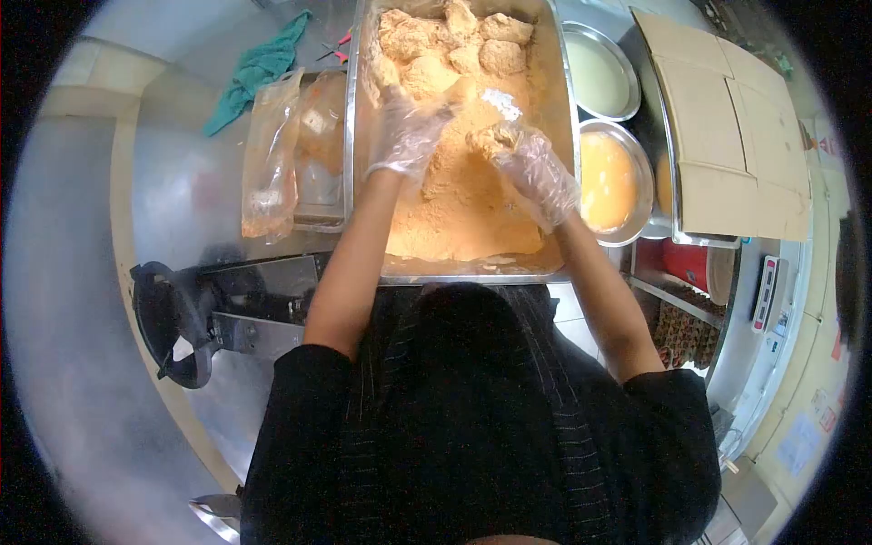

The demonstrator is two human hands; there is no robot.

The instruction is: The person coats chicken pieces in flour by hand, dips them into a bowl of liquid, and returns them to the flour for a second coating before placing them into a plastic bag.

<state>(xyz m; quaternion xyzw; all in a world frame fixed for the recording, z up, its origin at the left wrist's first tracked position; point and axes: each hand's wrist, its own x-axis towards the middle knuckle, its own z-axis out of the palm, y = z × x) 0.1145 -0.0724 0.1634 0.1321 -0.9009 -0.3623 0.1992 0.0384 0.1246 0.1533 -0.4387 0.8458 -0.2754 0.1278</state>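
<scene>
A large steel tray (356,109) holds orange-tan breading crumbs (463,213), with several coated pieces (436,41) piled at its far end. Both my hands wear clear plastic gloves. My left hand (411,132) rests on the crumbs near the tray's middle with its fingers spread and nothing in it. Just to its right, my right hand (531,163) is closed on a crumb-coated piece (490,138) right above the crumbs.
A crumpled plastic bag (271,154) lies left of the tray, a teal cloth (257,71) beyond it. Right of the tray stand a bowl of yellow liquid (610,182), a bowl of pale liquid (599,73) and flattened cardboard (727,127). A black device (177,318) sits at lower left.
</scene>
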